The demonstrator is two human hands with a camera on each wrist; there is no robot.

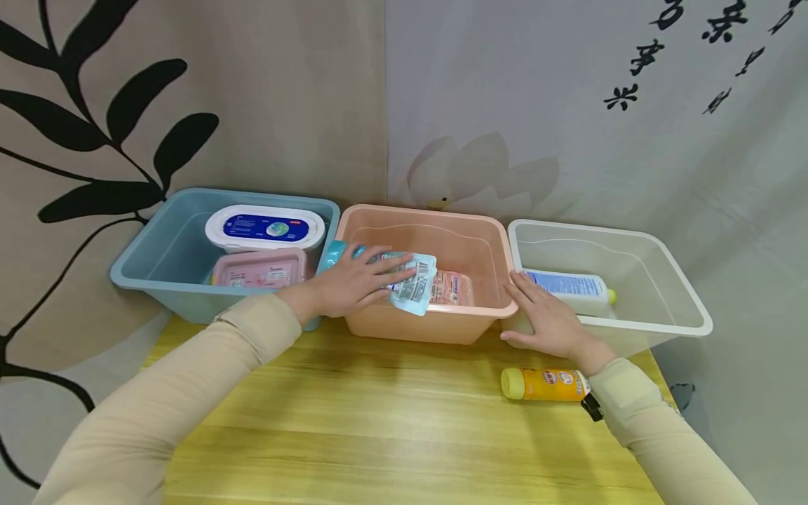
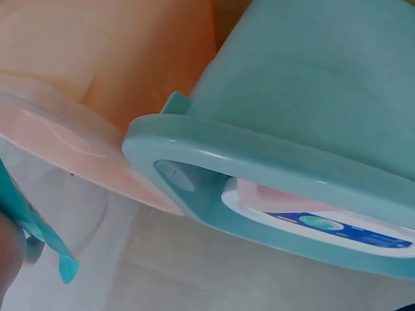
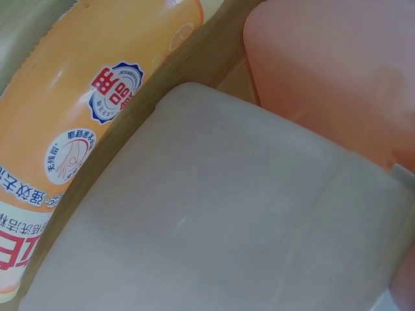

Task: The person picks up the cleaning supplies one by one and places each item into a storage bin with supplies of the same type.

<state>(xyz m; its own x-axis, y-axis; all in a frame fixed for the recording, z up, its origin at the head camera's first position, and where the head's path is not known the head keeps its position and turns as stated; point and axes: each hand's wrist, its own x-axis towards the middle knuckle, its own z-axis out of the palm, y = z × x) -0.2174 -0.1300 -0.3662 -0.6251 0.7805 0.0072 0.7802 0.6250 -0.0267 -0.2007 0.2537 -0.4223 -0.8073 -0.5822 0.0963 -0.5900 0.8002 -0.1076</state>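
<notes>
My left hand (image 1: 350,282) holds a light blue pouch (image 1: 413,284) over the front left of the peach bin (image 1: 410,326), its fingers spread across the pouch. A teal edge of the pouch (image 2: 26,214) shows beside the hand in the left wrist view. Within the peach bin lies a pink packet (image 1: 453,289). My right hand (image 1: 549,319) is at the front left corner of the white bin (image 1: 631,326), fingers extended along the rim. Inside that bin lies a white bottle (image 1: 571,289) with a blue label and yellow cap.
To the left stands a blue bin (image 1: 145,280) with a white lidded wipes tub (image 1: 265,228) and a pink tub (image 1: 259,270). A yellow-orange dish soap bottle (image 1: 546,384) lies on the wooden table (image 1: 379,421) under my right wrist. Curtains (image 1: 303,105) hang behind.
</notes>
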